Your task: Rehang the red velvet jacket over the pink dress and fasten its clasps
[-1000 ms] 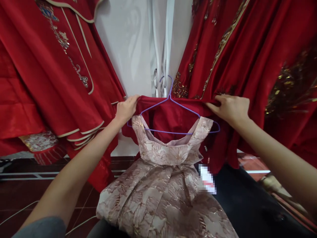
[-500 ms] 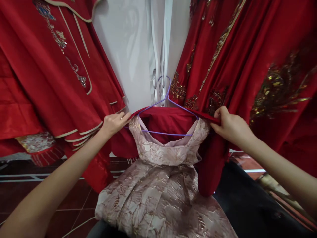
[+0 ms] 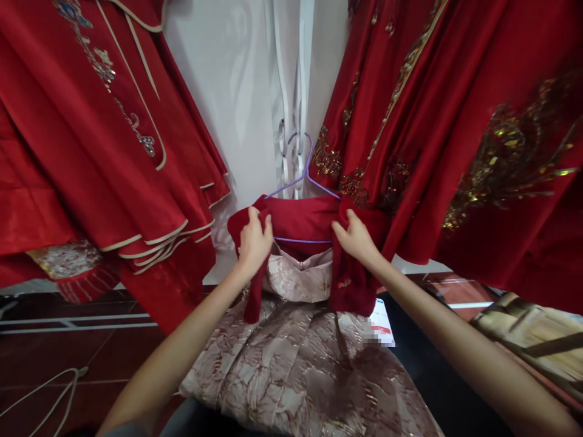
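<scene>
The left hand [image 3: 255,240] and the right hand [image 3: 357,237] both have hold of a small dark-red jacket [image 3: 310,215]. The left grip is closed on one side of its front opening, thumb and fingers pinching the cloth; the right grip is closed on the other side in the same way. The jacket is at the middle of the view, its shoulders over a purple hanger [image 3: 306,173] and its two fronts hanging down over the bodice of a pink dress [image 3: 291,358]. Between the fronts show the hanger's bar and the dress's neckline. The hanger's hook points up, in front of a white panel [image 3: 228,73]. A small ornament [image 3: 345,283] sits on the front below the right hand. The dress's patterned skirt spreads toward the viewer, and a white tag [image 3: 381,318], partly blurred, lies beside it on the right. Red gowns hang to either side: the left gown [image 3: 59,139] has pale edging, the right gown [image 3: 387,121] gold trim. A pale cord [image 3: 70,394] lies looped on the red tiled floor [image 3: 45,358] at lower left.
</scene>
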{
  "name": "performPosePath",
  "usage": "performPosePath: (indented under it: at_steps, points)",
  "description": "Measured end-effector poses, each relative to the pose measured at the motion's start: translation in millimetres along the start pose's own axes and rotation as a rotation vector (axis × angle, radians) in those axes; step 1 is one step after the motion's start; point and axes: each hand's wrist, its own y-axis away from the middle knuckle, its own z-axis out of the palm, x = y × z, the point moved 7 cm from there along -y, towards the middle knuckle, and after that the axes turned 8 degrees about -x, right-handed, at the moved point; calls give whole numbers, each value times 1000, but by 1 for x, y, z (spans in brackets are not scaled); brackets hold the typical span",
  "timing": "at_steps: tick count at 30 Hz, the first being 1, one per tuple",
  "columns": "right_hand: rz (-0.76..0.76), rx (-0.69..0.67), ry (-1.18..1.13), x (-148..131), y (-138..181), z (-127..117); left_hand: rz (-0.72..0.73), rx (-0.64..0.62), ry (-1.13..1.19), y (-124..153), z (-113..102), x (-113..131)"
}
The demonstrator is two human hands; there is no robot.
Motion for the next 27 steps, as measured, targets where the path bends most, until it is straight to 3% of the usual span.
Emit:
performPosePath:
  at_steps: [3, 6, 9, 12, 18, 27]
  points:
    - [-164, -145, -126, -28, 15, 34, 96, -137, 206, 17, 26, 32]
    - [-190, -246, -195, -34, 28, 50, 147, -196, 327, 27, 41, 48]
    - [-208, -283, -273, -28, 34, 53, 153, -224, 348, 29, 46, 44]
    - [-203, -295, -515, -18, 38, 56, 131, -248, 450, 31, 48, 32]
    - [18, -213, -834, 4, 55, 64, 23, -412, 895, 56, 56, 22]
    - [4, -106, -906, -4, 64, 58, -73, -235, 974, 73, 41, 22]
